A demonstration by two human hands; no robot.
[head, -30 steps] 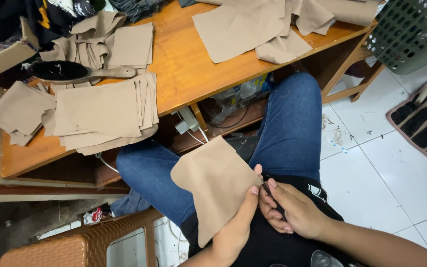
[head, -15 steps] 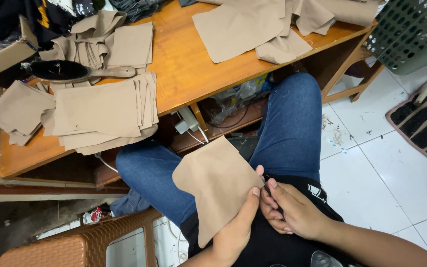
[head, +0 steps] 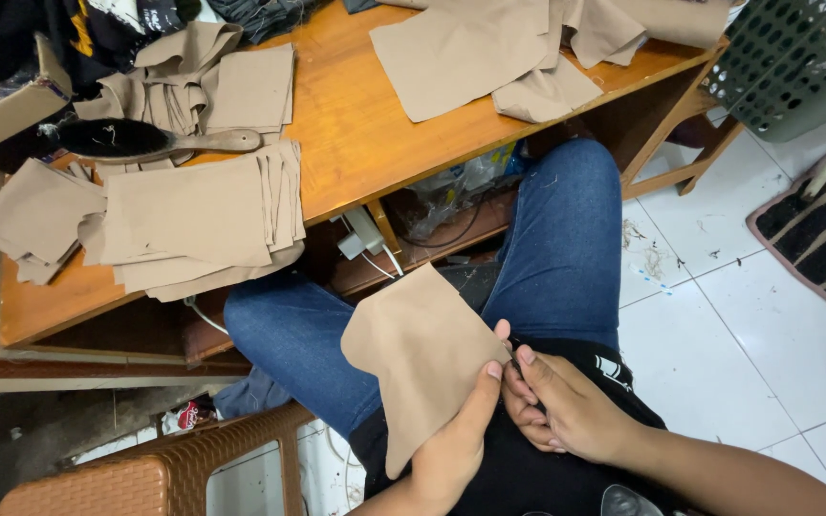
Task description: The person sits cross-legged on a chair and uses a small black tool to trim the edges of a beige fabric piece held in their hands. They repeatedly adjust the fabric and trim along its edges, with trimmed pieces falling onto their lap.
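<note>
left hand (head: 456, 435) pinches tan fabric piece (head: 420, 358) over lap | right hand (head: 556, 406) fingers curled at its corner, perhaps gripping thread | risk: loose pinch lets cloth slide to floor

The fabric piece (head: 423, 363) is plain tan, the jeans (head: 566, 239) blue, the tabletop (head: 356, 134) orange-brown wood, the basket (head: 795, 67) green, the floor (head: 719, 325) white tile.
</note>
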